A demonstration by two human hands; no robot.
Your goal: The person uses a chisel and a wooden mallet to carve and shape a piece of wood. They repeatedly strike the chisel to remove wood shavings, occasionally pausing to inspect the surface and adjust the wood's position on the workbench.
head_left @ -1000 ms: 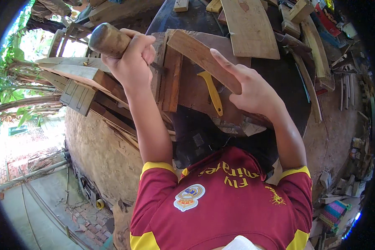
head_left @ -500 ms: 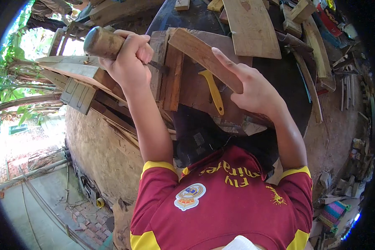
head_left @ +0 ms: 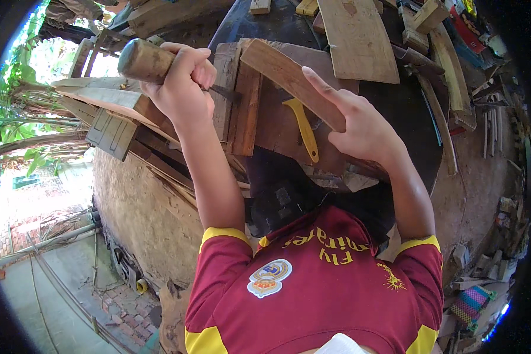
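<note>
My left hand (head_left: 180,88) is closed around a thick wooden handle (head_left: 144,61). A dark metal shank (head_left: 223,92) runs from it toward narrow upright boards (head_left: 246,115) on the work surface; its tip is hard to make out. My right hand (head_left: 360,124) grips the lower end of a brown wooden slat (head_left: 286,76), with the index finger stretched along its face. A yellow-handled tool (head_left: 307,133) lies under and beside the slat, its head partly hidden.
A wide plank (head_left: 360,41) and small offcuts lie on the dark bench (head_left: 398,106) at the back. Stacked lumber (head_left: 112,133) is at the left, with plants beyond. Long strips (head_left: 451,106) and scrap wood line the right side, where a woven bag (head_left: 472,304) rests low down.
My left hand and the handle have shifted slightly left and tilted, showing more of the metal shank. My right hand and slat have moved a little to the right.
</note>
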